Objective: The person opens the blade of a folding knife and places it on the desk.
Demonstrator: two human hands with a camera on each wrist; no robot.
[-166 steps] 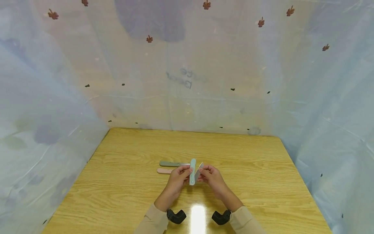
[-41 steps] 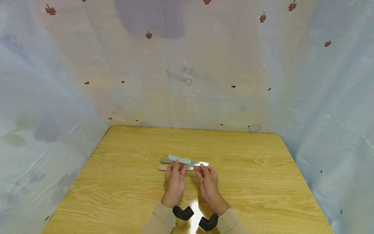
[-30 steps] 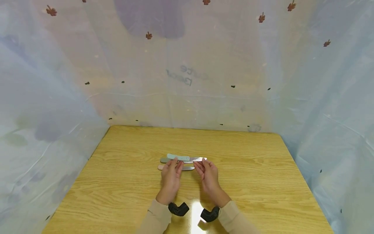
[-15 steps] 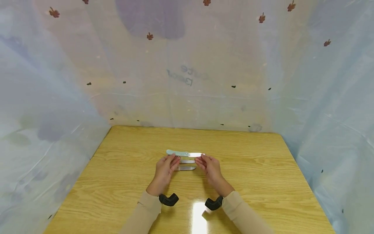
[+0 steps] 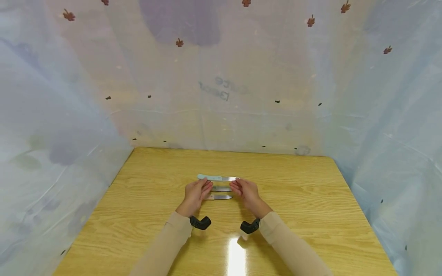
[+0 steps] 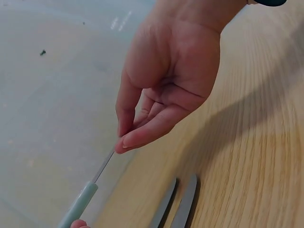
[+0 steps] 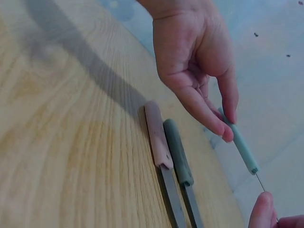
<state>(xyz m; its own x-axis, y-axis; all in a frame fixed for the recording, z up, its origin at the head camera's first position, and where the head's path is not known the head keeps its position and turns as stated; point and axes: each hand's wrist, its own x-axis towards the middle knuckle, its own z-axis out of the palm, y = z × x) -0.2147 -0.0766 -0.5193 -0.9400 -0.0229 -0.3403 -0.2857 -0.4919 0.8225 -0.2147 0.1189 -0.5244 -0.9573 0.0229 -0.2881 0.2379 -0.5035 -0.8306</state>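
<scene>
A folding knife with a mint handle (image 5: 210,177) and its blade (image 5: 228,179) swung out straight is held level beyond two other knives. My left hand (image 5: 195,193) pinches the handle between thumb and fingers. The blade's tip end is pinched by my right hand (image 5: 248,193), which the left wrist view shows from across. On the tabletop, side by side, lie a pink-handled knife (image 7: 156,135) and a grey-green-handled knife (image 7: 176,152), blades out and pointing right. My left hand covers much of their handles in the head view.
The wood-grain table (image 5: 293,191) reaches back to a hanging patterned sheet (image 5: 241,126), with more sheeting on both sides. A black angled piece sits at each wrist, the left one (image 5: 200,223) and the right one (image 5: 250,226).
Several seconds ago the mint knife's blade stood at an angle to its handle; now both are in line. Over the last second both hands carried it farther from me, past the other knives.
</scene>
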